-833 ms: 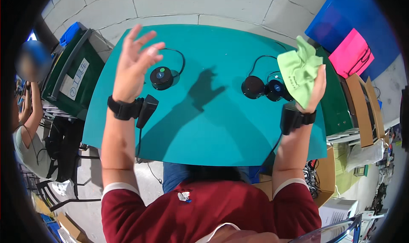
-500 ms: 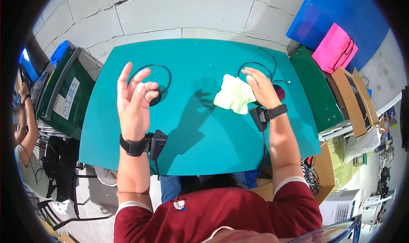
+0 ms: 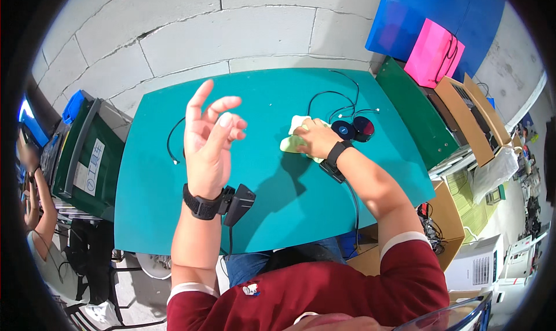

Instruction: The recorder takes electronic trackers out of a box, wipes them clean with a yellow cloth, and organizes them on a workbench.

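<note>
My right hand [image 3: 318, 139] is closed over a pale yellow-green cloth [image 3: 291, 145] on the green table [image 3: 266, 203], its fingers pressing into the bunched fabric. Just beyond that hand lie two round dark discs, a left one [image 3: 343, 130] and a reddish-black glossy one [image 3: 364, 128], with thin black cables [image 3: 347, 106] trailing behind them. My left hand [image 3: 209, 145] is raised above the table's left side, holding nothing, with its fingers apart and loosely curved. Behind it a black cable [image 3: 169, 144] shows in part; whatever it joins is hidden. Each wrist wears a black strap with a small black device.
A grey block wall [image 3: 185, 35] runs behind the table. Dark green cabinets flank it, one at left [image 3: 87, 163] and one at right [image 3: 411, 111]. A pink bag [image 3: 431, 53] and open cardboard box [image 3: 472, 119] stand right. Another person's arm [image 3: 43, 203] shows far left.
My right hand has come down onto the cloth and bunched it, uncovering the two discs. My left hand stays raised with its fingers apart. The whole view has shifted a little.
</note>
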